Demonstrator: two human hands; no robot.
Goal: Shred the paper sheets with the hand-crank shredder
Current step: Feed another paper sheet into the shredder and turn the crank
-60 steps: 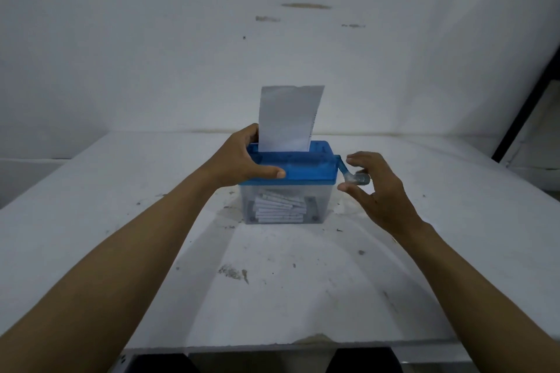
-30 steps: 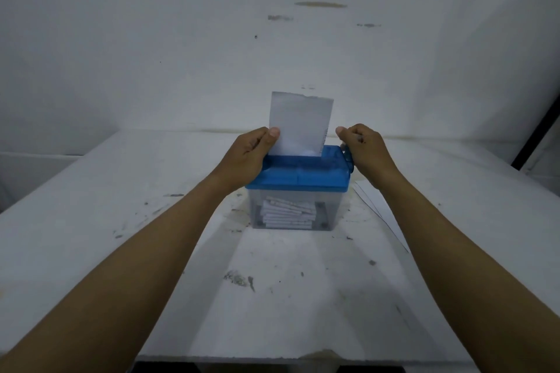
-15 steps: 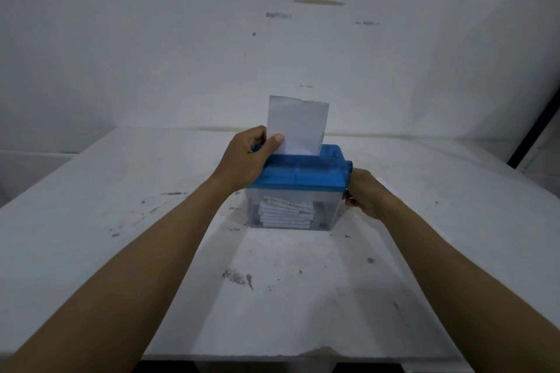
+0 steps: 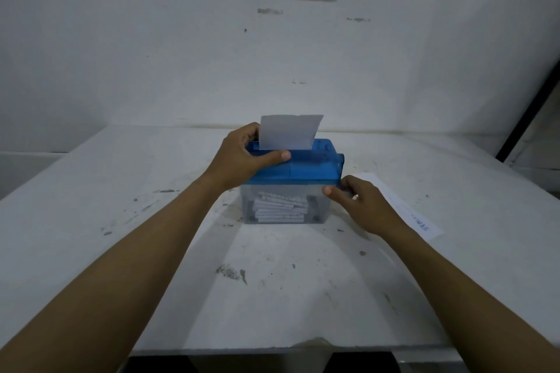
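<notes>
Currently on hand, one of each unless noted:

Shredder, one: standing upright on the table, about the middle of it, nearer the far edge. Blue lid sitting on a clear bin; both boxy, the lid overhanging the bin slightly.

Strips: a white stack lying inside the bin, piling up against its front wall; exact number not readable.

Sheets, two. One sheet is sticking up out of the lid's slot, white, roughly upright, its top edge slanting a little. One spare sheet is lying flat on the table just right of the shredder, partly hiding under the right wrist, faint print showing near its near end.

Hands, two, bare. Left hand is gripping the lid's left end, thumb lying across the top in front of the slot, fingers curling behind beside the sheet. Right hand is curling round the crank at the lid's lower right corner; only a pale glint of it is showing between the fingers.

Wall, one: white, scuffed, rising behind the table
</notes>
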